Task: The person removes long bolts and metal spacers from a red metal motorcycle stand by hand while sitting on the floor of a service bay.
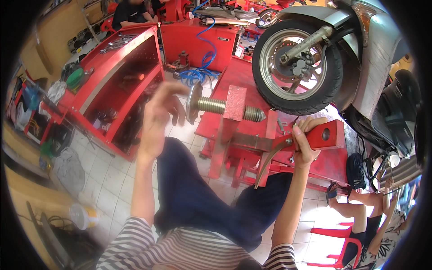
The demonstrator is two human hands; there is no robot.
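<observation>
A scooter (382, 49) stands over a red lift (243, 74), its wheel (281, 65) near a red block (336, 138) that the right hand (307, 143) grasps. Left of this, a screw (211, 105) crosses a post (236, 100); the blurred left hand (159, 105) curls loosely by its knob (194, 102), grasping nothing visibly. The step looks like winding, which next needs a firm left grip.

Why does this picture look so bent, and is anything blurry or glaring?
Head view: fisheye distortion bends edges near the rim; left hand smeared, likely motion blur; threaded screw sharper; lower-right floor tiles washed out by glare.
</observation>
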